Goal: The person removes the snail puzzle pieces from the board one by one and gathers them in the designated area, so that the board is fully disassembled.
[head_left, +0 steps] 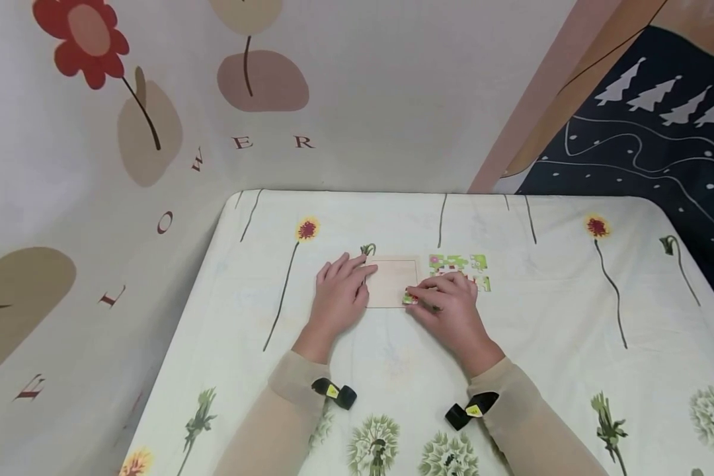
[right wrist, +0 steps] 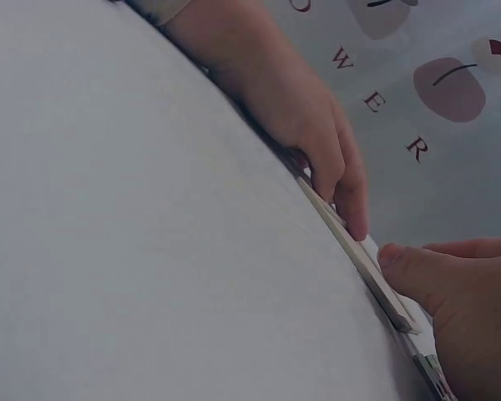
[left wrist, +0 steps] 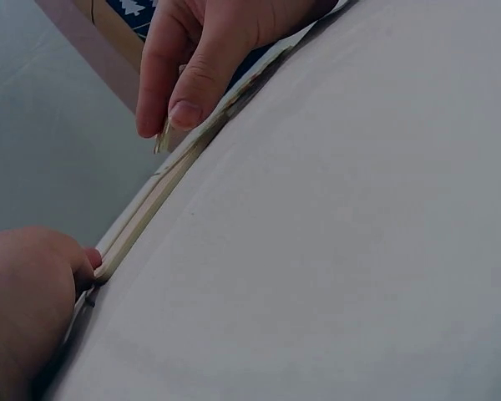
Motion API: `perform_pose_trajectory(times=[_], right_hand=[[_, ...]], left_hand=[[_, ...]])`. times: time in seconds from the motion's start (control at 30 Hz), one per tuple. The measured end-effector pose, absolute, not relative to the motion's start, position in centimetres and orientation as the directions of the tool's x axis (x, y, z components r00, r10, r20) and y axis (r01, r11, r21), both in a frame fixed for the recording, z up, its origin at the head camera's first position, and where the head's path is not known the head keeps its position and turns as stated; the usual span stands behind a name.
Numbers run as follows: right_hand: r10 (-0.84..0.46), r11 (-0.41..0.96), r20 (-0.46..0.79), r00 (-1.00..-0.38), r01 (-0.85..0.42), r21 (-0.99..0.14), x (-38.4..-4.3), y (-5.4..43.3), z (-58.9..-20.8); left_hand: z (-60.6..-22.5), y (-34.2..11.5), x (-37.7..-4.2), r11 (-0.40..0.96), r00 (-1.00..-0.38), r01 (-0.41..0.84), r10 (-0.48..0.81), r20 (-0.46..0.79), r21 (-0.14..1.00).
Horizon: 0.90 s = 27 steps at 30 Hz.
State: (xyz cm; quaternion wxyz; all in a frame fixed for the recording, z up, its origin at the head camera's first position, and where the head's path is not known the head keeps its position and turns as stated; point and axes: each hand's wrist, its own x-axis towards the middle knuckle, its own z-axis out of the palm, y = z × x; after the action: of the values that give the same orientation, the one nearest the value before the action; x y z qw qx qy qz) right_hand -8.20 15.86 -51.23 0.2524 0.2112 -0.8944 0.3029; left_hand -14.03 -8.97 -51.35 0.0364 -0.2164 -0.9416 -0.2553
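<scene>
A shallow, pale wooden puzzle tray (head_left: 391, 284) lies on the flowered cloth in front of the person. The left hand (head_left: 338, 301) rests on the tray's left edge, its fingers reaching over the rim; the right wrist view shows these fingers (right wrist: 355, 209) pointing down onto the tray. Over the tray's lower right corner, the right hand (head_left: 455, 314) pinches a small green and red puzzle piece (head_left: 409, 299) between thumb and fingertips. From the left wrist, that piece appears edge-on and tilted above the tray. More colourful puzzle pieces (head_left: 478, 262) lie right of the tray, partly hidden by the right hand.
The white cloth (head_left: 547, 317) printed with flowers covers the whole surface. Behind it rises a pale wall (head_left: 393, 119) with printed flowers and letters. A dark panel with white trees (head_left: 642, 142) is at the right. Each wrist carries a black strapped camera (head_left: 465, 413).
</scene>
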Motion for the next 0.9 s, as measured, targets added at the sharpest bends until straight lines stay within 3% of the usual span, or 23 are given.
perform_pose_trajectory(times=[0.3, 0.67, 0.9], right_hand=[[-0.209, 0.733, 0.585, -0.784, -0.522, -0.437, -8.23, 15.84, -51.06], [-0.111, 0.671, 0.601, -0.791, -0.506, -0.542, -8.07, 16.23, -51.45], [-0.082, 0.673, 0.612, -0.786, -0.497, -0.548, -7.99, 16.60, -51.83]], left_hand=[[-51.21, -9.02, -14.18, 0.777, -0.904, 0.424, 0.392, 0.169, 0.465], [-51.65, -9.03, -14.17, 0.780, -0.903, 0.427, 0.393, 0.172, 0.457], [-52.06, -8.93, -14.08, 0.776, -0.903, 0.428, 0.390, 0.182, 0.462]])
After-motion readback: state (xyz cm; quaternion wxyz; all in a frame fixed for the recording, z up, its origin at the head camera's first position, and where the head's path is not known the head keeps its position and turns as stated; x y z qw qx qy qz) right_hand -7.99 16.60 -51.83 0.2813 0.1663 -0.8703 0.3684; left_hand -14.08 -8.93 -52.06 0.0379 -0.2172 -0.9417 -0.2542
